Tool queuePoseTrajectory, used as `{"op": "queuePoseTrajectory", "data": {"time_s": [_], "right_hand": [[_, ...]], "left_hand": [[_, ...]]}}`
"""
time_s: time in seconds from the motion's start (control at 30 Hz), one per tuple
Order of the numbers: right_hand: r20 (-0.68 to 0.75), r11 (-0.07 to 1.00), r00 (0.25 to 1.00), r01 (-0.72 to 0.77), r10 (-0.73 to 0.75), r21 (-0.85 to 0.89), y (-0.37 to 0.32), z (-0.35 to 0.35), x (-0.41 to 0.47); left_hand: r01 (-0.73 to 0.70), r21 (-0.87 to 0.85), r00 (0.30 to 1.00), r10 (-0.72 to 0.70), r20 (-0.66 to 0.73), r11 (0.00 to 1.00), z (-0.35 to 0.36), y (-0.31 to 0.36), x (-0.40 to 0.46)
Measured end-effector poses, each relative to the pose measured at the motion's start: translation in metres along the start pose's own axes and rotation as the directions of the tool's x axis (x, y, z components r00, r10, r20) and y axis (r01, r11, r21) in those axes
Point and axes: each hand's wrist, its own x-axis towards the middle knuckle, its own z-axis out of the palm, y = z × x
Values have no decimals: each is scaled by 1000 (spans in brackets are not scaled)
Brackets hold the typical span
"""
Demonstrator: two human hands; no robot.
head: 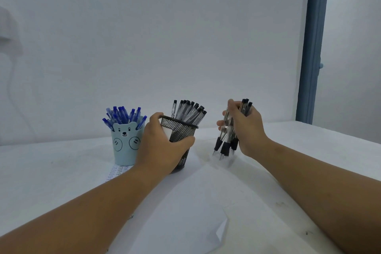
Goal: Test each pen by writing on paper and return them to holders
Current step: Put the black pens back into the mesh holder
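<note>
Steadying the mesh cup (181, 136) at 12 o'clock, your left hand (162, 146) wraps its fingers round it, likely so it won't tip. At 2 o'clock your right hand (245, 130) clutches a bundle of black pens (226, 138), tips down. Paper (185, 208) lies at 6; the blue cup (125, 144) sits at 10.

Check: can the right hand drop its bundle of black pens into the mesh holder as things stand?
Probably yes. The right hand grips the black pens just beside the mesh holder, nothing between. The left hand steadies the holder, whose pens lean right, leaving some mouth free.
</note>
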Motion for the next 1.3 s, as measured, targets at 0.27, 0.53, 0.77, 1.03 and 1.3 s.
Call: {"op": "queuePoseTrajectory", "data": {"time_s": [0.27,0.53,0.77,1.03,1.3], "right_hand": [[47,992,999,26,-21,-127,3,0,-3],[45,974,992,122,-115,-193,4,0,0],[47,961,988,151,-144,-233,2,4,-5],[-26,962,984,166,-175,-216,-15,0,-2],[-15,934,964,253,-265,-254,-20,9,-4]], "left_hand": [[-14,-1,1000,14,-9,1000,0,-1,1],[-3,-6,1000,3,0,1000,1,0,0],[15,-3,1000,-15,-8,1000,1,1,-1],[-26,4,1000,26,-5,1000,0,-1,0],[-87,49,996,87,6,995,0,3,-4]]}}
